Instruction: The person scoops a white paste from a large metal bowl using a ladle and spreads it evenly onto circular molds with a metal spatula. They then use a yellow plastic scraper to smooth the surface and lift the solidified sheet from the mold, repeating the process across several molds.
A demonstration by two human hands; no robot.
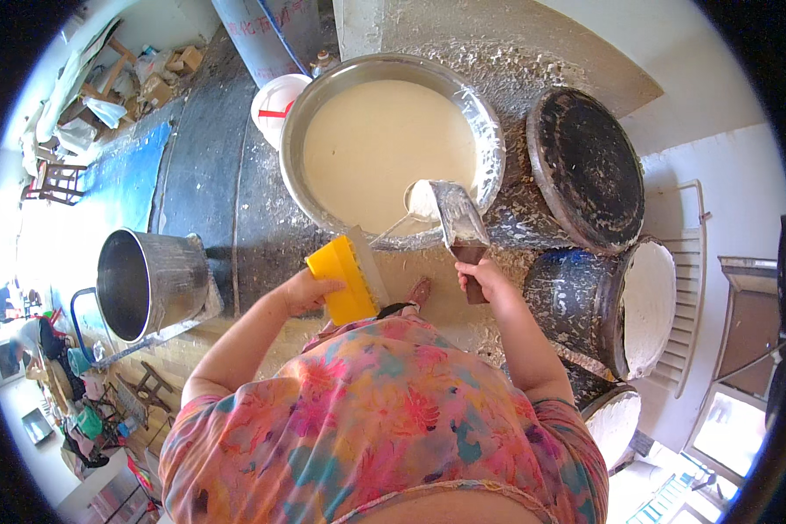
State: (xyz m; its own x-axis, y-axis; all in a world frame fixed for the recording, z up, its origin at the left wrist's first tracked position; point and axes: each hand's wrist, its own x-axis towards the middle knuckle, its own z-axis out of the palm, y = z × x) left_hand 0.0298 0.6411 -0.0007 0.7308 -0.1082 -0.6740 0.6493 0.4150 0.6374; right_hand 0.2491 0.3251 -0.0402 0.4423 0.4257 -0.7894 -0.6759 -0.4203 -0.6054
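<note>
My left hand (pixel 309 292) grips a wide yellow-handled scraper (pixel 344 280), its thin pale blade turned toward the basin. In my right hand (pixel 481 278) is the brown handle of a coated metal scraper or scoop (pixel 460 211); which of the two I cannot tell. Its metal end reaches over the near rim of a large round metal basin (pixel 291 171). Cream-coloured liquid (pixel 386 147) fills much of the basin. Beside the metal end, a mass of whitish paste (pixel 422 200) sits within a thin round rim, partly hidden. A thin rod runs from it toward the yellow scraper's blade.
A dark round drum lid (pixel 586 170) and a drum of white material (pixel 648 308) stand at right, with another drum (pixel 614 426) nearer. Left is a deep metal pot (pixel 170 285) on a trolley. A white bucket (pixel 276 98) and blue barrel (pixel 272 33) stand beyond.
</note>
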